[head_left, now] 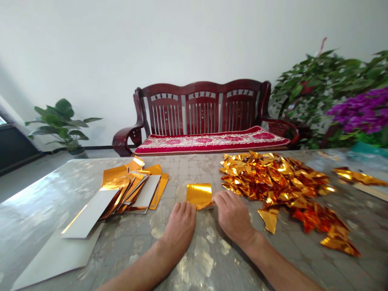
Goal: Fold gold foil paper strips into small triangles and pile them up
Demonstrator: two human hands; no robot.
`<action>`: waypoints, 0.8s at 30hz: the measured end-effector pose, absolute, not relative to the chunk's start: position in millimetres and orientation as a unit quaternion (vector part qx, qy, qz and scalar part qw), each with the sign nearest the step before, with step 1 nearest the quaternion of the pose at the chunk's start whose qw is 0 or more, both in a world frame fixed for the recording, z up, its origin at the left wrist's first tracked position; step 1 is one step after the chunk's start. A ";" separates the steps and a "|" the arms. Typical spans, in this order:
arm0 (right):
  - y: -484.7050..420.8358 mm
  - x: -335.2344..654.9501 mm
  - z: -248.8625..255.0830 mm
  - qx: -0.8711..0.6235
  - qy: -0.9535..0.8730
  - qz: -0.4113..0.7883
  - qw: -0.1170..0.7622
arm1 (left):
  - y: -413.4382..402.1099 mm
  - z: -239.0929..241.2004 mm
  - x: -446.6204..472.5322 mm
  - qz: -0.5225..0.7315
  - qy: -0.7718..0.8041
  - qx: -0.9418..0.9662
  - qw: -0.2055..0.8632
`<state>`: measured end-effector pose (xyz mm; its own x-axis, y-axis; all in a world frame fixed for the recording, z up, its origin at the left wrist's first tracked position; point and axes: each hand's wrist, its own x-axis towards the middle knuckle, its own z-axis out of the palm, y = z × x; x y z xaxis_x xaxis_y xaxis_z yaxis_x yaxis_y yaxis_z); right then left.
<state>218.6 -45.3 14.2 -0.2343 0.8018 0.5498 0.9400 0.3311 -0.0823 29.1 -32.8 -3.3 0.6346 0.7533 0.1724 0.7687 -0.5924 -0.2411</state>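
l hand [180, 232] & r hand [233, 214] lie open, unclenched, on desk [194, 258], fingertips touching gold foil sq [199, 196] betw them; pile of foil triangles [273, 178] just to r, foil & white card stack [133, 188] to l.

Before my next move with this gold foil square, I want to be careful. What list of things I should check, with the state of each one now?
Gold foil square lies flat on the table: ok.
Left hand and right hand touch its edges: ok.
Its underside: cannot tell.
Pile of folded gold foil apart from the square: ok.
Stack of white cards and gold foil apart from the hands: ok.
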 end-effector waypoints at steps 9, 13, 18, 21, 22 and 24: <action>-52.0 210.6 -3.6 -0.480 -0.866 -0.018 0.141 | -34.8 -0.6 29.0 -0.020 -0.423 -0.894 0.148; -56.9 225.5 -9.1 -0.514 -0.849 -0.014 0.123 | -34.2 1.4 23.0 -0.011 -0.409 -0.900 0.151; -50.0 238.5 -14.9 -0.554 -0.822 -0.043 0.125 | -41.6 2.7 23.9 -0.007 -0.385 -0.911 0.149; -42.1 242.0 -13.6 -0.614 -0.774 -0.075 0.134 | -49.9 3.3 28.5 -0.011 -0.386 -0.911 0.144; -39.9 242.5 -12.1 -0.630 -0.760 -0.082 0.138 | -52.7 3.9 30.1 -0.013 -0.389 -0.911 0.138; -37.2 241.9 -8.1 -0.646 -0.743 -0.083 0.153 | -57.7 5.5 33.1 -0.019 -0.394 -0.912 0.117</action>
<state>241.9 -37.2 -8.1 -0.1174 0.9349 0.3351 0.9858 0.1504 -0.0745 33.1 -57.7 5.5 0.6895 0.7130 0.1274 0.7221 -0.6630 -0.1977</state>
